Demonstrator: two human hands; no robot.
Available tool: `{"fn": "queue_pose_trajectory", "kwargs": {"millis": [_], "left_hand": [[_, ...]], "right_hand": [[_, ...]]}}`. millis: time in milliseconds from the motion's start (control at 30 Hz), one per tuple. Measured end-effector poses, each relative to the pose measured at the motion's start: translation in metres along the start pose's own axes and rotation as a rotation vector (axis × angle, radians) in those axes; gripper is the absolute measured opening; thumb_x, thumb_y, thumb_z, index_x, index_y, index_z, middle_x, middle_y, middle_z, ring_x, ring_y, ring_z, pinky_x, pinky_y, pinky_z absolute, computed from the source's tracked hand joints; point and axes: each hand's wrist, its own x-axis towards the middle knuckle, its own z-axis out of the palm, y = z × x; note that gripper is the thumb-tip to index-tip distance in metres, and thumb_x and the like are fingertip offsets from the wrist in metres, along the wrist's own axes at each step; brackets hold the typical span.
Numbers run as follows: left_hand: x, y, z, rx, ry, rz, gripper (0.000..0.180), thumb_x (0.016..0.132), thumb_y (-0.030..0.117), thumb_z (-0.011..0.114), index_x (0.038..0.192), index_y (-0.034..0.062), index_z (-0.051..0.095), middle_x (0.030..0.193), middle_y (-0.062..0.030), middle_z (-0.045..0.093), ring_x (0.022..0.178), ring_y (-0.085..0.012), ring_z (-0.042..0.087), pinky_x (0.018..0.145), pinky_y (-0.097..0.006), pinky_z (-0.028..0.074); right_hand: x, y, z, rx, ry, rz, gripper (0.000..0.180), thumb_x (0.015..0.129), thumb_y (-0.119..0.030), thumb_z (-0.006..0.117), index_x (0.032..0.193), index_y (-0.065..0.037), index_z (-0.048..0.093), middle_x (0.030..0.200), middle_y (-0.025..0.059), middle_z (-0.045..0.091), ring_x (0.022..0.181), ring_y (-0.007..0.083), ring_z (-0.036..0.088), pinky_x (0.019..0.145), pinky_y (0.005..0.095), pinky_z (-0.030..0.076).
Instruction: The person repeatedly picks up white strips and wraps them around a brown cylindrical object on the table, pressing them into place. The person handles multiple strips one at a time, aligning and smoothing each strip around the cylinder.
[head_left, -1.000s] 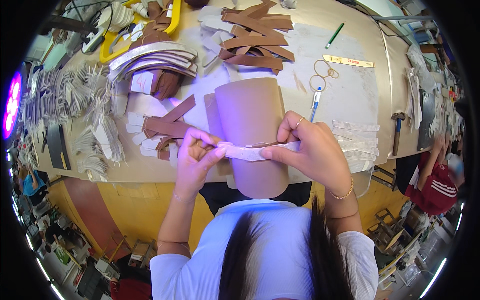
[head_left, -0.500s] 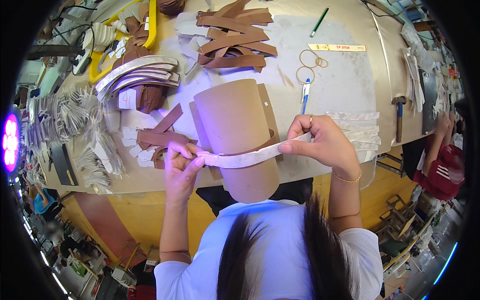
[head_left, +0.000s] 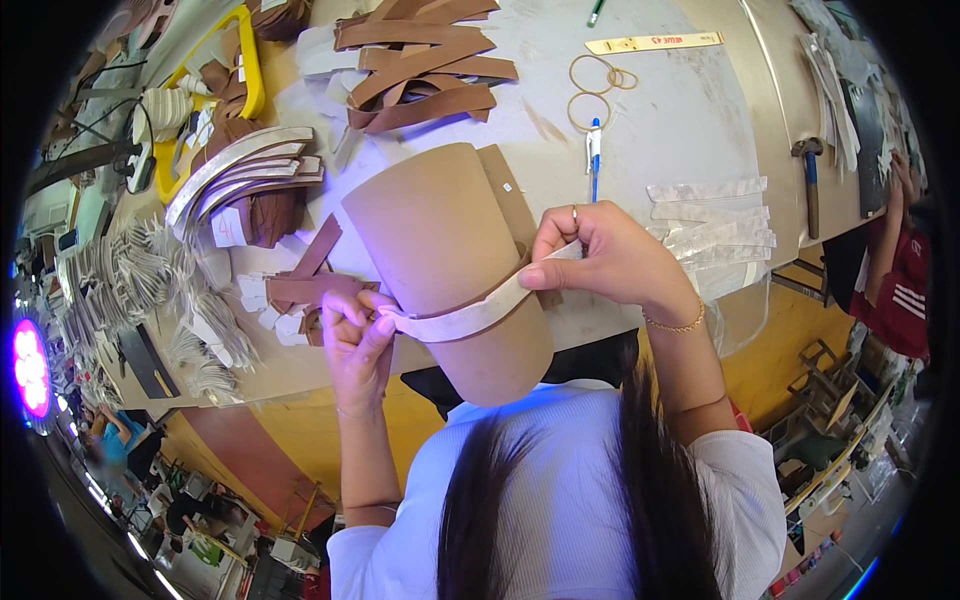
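A wide tan rounded form (head_left: pixel 435 215) lies at the table's near edge, its lower end towards me. Across it runs a white-faced strip (head_left: pixel 465 322) with a brown edge, curved around the form's near side. My left hand (head_left: pixel 358 340) pinches the strip's left end between thumb and fingers. The right end is pinched by my right hand (head_left: pixel 612 255), thumb on the white face. Behind the form, a flat brown panel (head_left: pixel 508 195) shows on its right side.
Brown strips (head_left: pixel 425 65) are heaped at the back, more (head_left: pixel 300 280) beside my left hand. White strips (head_left: pixel 712 215) lie right, near a blue pen (head_left: pixel 594 160), rubber bands (head_left: pixel 590 105), a ruler (head_left: pixel 655 42) and a hammer (head_left: pixel 810 185). A yellow crate (head_left: pixel 255 75) stands back left.
My right hand has come left with its end of the strip, which now curves more closely around the form. The form leans more to the left, and the whole view has shifted slightly.
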Motion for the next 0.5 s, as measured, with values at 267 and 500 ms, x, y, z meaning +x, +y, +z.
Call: {"fn": "queue_pose_trajectory", "kwargs": {"millis": [267, 500], "left_hand": [[0.001, -0.002, 0.004, -0.034, 0.005, -0.017, 0.029, 0.083, -0.006, 0.062, 0.092, 0.01, 0.04, 0.093, -0.0102, 0.054, 0.088, -0.019, 0.055, 0.085, -0.032, 0.045], [-0.003, -0.013, -0.011, -0.235, 0.01, -0.038, 0.027, 0.084, -0.006, 0.061, 0.092, 0.0104, 0.04, 0.094, -0.0105, 0.054, 0.091, -0.0205, 0.056, 0.085, -0.034, 0.048]], "right_hand": [[0.005, 0.012, 0.006, 0.15, -0.003, 0.013, 0.026, 0.078, -0.024, 0.078, 0.079, -0.004, 0.062, 0.069, -0.0014, 0.061, 0.062, 0.0043, 0.053, 0.056, 0.0198, 0.043], [-0.001, 0.036, 0.007, 0.556, 0.013, 0.022, 0.018, 0.084, -0.018, 0.072, 0.087, -0.005, 0.06, 0.071, -0.0019, 0.061, 0.063, 0.0046, 0.057, 0.058, 0.0188, 0.047]]}}
